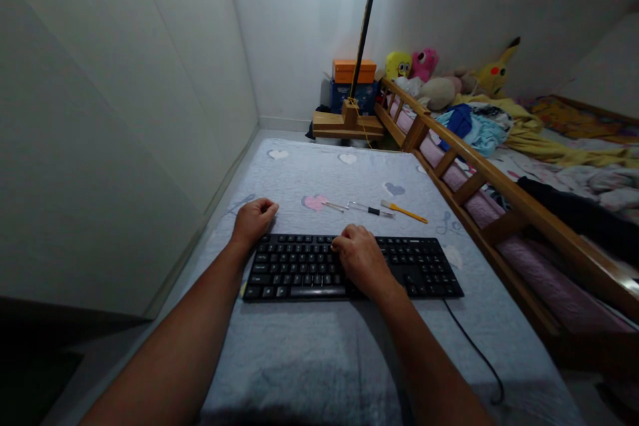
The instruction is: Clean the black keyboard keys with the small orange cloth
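A black full-size keyboard (309, 266) lies flat on a light blue cloth printed with hearts. My left hand (253, 218) rests by its upper left corner, closed, with thumb and fingers drawn together and nothing visible in them. Over the middle keys sits my right hand (360, 254), fingers curled down and closed; whatever they may hold is hidden. Beyond the keyboard lie cotton swabs (335, 206), a wire keycap puller (373, 211) with a black handle, and a small brush (410, 214) with a yellow handle.
The keyboard's cable (474, 339) trails down to the right. A wooden bed rail (469, 153) runs along the right, with bedding and plush toys behind it. White cabinet doors (124, 113) stand at left. A lamp's wooden base (348, 121) and an orange box (353, 71) are behind.
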A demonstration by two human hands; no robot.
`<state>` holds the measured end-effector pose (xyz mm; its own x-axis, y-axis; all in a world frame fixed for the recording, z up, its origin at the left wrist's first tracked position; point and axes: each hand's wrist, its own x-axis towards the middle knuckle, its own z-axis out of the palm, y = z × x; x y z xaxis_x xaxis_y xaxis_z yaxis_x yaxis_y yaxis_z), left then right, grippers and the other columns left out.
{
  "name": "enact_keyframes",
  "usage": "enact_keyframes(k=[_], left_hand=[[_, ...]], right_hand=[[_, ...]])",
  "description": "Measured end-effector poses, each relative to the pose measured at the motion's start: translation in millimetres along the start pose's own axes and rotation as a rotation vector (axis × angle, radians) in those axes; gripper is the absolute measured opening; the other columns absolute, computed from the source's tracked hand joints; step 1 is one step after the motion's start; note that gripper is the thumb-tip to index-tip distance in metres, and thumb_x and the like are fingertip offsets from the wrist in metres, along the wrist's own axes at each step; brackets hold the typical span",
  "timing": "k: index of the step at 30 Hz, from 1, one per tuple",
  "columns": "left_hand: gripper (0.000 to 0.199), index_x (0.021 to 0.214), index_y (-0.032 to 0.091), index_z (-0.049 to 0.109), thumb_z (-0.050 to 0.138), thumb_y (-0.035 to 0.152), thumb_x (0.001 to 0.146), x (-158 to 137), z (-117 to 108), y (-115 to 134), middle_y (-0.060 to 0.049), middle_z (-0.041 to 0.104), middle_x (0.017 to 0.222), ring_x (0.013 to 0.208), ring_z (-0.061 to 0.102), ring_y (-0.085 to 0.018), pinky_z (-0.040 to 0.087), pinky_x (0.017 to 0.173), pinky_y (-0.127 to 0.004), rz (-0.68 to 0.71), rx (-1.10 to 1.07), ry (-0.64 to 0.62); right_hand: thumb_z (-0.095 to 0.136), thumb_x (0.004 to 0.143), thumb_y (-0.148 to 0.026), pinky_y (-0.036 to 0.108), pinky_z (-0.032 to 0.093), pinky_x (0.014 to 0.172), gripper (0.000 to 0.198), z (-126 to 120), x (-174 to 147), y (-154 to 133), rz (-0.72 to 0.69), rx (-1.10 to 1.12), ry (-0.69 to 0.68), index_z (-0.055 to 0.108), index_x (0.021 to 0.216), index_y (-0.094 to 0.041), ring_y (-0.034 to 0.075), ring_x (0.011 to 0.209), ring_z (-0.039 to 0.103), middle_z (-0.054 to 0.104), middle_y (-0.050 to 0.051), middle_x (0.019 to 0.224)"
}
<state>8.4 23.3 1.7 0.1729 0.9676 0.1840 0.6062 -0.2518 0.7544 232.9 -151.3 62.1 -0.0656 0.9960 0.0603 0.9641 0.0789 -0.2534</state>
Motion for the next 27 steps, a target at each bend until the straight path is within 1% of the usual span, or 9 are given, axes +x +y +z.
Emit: enact_keyframes(k=[3,7,11,15,21,24,27], left_hand=[[0.031,0.07,0.02,0.065,0.053,0.048,0.076,-0.4,-0.2,0.4,-0.003,0.067,0.069,0.066,0.059,-0.019,0.042,0.066,-0.031,0.001,0.008,0.0],[0.032,0.07,0.02,0.065,0.053,0.049,0.076,-0.9,0.4,0.5,-0.003,0.067,0.068,0.066,0.06,-0.019,0.042,0.066,-0.03,0.006,-0.005,-0.004],[0.032,0.071,0.019,0.066,0.052,0.048,0.077,-1.2,0.9,0.0,-0.003,0.067,0.069,0.066,0.059,-0.018,0.042,0.066,-0.03,0.003,-0.021,-0.004],[0.033,0.071,0.019,0.066,0.052,0.048,0.077,-1.0,0.5,-1.2,-0.003,0.067,0.069,0.066,0.06,-0.019,0.042,0.065,-0.03,0.008,-0.017,0.0],[0.031,0.07,0.02,0.065,0.052,0.046,0.078,-0.8,0.5,-0.7,-0.003,0.067,0.068,0.067,0.06,-0.019,0.042,0.066,-0.03,0.001,-0.01,-0.007],[0.031,0.07,0.02,0.065,0.052,0.047,0.079,-1.1,0.7,0.1,-0.003,0.066,0.066,0.068,0.06,-0.019,0.042,0.065,-0.029,-0.004,-0.014,-0.008],[0.031,0.07,0.02,0.064,0.052,0.047,0.079,-0.9,0.9,-0.3,-0.003,0.065,0.065,0.067,0.059,-0.019,0.041,0.064,-0.029,0.0,-0.03,-0.005]], right_hand=[[0.055,0.097,-0.02,0.03,0.038,0.082,0.021,2.7,6.9,-9.4,-0.052,0.003,0.018,0.076,0.096,-0.02,0.02,0.094,0.052,0.064,0.007,0.098],[0.055,0.098,-0.024,0.031,0.038,0.082,0.019,14.1,24.4,-31.3,-0.166,-0.008,0.033,0.074,0.095,-0.021,0.02,0.094,0.052,0.064,0.006,0.099],[0.054,0.098,-0.024,0.031,0.038,0.082,0.02,21.5,36.2,-47.3,-0.238,-0.043,0.018,0.073,0.096,-0.021,0.021,0.095,0.052,0.064,0.007,0.1],[0.054,0.098,-0.023,0.031,0.037,0.081,0.02,21.2,33.5,-44.0,-0.204,-0.059,0.0,0.074,0.095,-0.022,0.021,0.096,0.051,0.064,0.007,0.1],[0.054,0.097,-0.022,0.032,0.037,0.081,0.021,7.4,23.0,-26.5,-0.121,-0.082,-0.037,0.074,0.093,-0.02,0.021,0.094,0.052,0.063,0.008,0.099],[0.054,0.097,-0.022,0.032,0.037,0.081,0.021,3.9,25.7,-31.6,-0.131,-0.064,-0.052,0.075,0.093,-0.019,0.021,0.094,0.052,0.063,0.008,0.097],[0.054,0.098,-0.023,0.031,0.038,0.082,0.021,8.3,34.5,-47.3,-0.199,-0.021,-0.027,0.074,0.096,-0.02,0.021,0.095,0.052,0.064,0.008,0.1]])
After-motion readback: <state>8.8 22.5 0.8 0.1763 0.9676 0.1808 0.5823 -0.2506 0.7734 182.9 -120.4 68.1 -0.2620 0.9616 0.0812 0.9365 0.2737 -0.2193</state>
